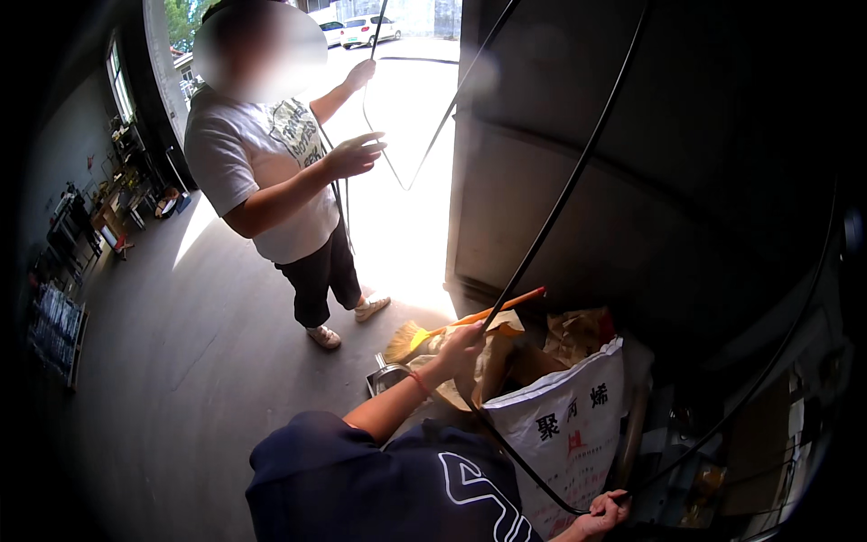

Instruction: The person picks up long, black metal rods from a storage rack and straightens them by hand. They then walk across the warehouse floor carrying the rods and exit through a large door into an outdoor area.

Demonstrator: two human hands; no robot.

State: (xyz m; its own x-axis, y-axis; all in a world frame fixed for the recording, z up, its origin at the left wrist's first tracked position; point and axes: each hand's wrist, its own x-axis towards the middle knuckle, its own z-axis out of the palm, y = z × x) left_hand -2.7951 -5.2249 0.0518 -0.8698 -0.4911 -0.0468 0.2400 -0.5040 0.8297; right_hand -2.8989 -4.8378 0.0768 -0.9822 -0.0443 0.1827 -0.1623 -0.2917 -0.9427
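My left hand [462,350] is closed round a long black cable [571,185], which runs steeply up to the top right from it. Below, the cable curves down past a white woven sack [578,425] to my right hand [603,515], low at the right, also closed on it. From there a wide loop of cable rises along the dark right side. Across from me stands a person in a white T-shirt [271,163]; one of their hands [361,74] is raised at thin black strands, the other [355,155] is held lower beside them.
The sack holds crumpled brown paper [578,334]. A broom [411,339] with an orange handle lies across it, beside a metal dustpan [384,378]. A bright doorway [406,235] opens ahead, with a parked white car [370,30] outside. Clutter [113,221] lines the left wall.
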